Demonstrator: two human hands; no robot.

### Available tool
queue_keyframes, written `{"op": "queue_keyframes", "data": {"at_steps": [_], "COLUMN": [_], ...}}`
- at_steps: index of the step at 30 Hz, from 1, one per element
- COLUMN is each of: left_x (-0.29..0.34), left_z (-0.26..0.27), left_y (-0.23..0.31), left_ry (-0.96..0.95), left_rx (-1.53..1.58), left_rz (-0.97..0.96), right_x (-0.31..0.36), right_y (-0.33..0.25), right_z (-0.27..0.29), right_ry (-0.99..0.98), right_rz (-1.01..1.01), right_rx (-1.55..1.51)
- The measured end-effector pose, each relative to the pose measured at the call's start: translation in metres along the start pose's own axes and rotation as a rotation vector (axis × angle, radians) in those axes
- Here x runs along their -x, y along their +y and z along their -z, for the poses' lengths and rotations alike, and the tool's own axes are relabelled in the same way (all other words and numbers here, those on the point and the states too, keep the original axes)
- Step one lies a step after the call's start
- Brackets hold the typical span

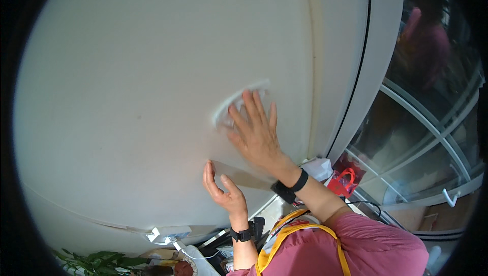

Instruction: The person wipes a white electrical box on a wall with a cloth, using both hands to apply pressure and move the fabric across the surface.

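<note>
My right hand (pixel 258 136) lies spread against the pale wall (pixel 152 73), its fingers stretched out over a thin white cloth or wipe (pixel 221 115). The cloth shows along the fingertips, pressed between them and the wall; the fingers are slightly blurred. Lower and to the left, my left hand (pixel 226 193) is raised close to the wall, open and holding nothing. Its fingers are together and a little bent, with the thumb apart. Whether its fingertips touch the wall, I cannot tell. Each wrist wears a black band.
A glass door or window (pixel 422 123) with white bars stands at the right. Below the wall are a green plant (pixel 101 262), a white socket box (pixel 168 234) with a cable, and clutter. A white bag (pixel 317 168) and a red bag (pixel 343 182) lie by my right arm.
</note>
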State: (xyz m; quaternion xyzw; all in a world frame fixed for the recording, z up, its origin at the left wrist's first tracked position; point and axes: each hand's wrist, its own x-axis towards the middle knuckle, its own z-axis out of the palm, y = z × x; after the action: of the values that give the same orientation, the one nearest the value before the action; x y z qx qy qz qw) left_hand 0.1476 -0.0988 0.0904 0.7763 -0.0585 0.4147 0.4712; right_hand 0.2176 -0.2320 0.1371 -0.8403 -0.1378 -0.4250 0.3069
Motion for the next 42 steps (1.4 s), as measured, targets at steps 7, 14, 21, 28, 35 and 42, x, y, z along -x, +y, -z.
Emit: {"op": "queue_keyframes", "data": {"at_steps": [7,14,21,28,35,42], "left_x": [0.002,-0.021,-0.023,-0.019,-0.02,-0.017], "left_z": [0.007,0.022,0.028,0.03,0.033,0.038], "left_y": [0.003,-0.001,-0.022,-0.018,-0.014,-0.024], "left_ry": [0.015,0.161,0.099,0.099,0.079,0.048], "left_rx": [-0.083,-0.459,-0.609,-0.589,-0.518,-0.536], "left_rz": [-0.008,-0.154,-0.189,-0.199,-0.192,-0.186], "right_x": [-0.013,-0.063,-0.027,0.065,0.058,0.106], "right_y": [0.007,0.008,0.011,0.004,-0.001,-0.03], "right_z": [0.019,0.028,0.003,-0.034,-0.044,-0.052], "right_ry": [-0.002,0.131,0.063,-0.167,-0.072,-0.311], "right_rz": [0.046,0.093,0.084,0.007,0.124,0.057], "right_rx": [0.011,0.049,0.047,-0.061,-0.057,-0.129]}}
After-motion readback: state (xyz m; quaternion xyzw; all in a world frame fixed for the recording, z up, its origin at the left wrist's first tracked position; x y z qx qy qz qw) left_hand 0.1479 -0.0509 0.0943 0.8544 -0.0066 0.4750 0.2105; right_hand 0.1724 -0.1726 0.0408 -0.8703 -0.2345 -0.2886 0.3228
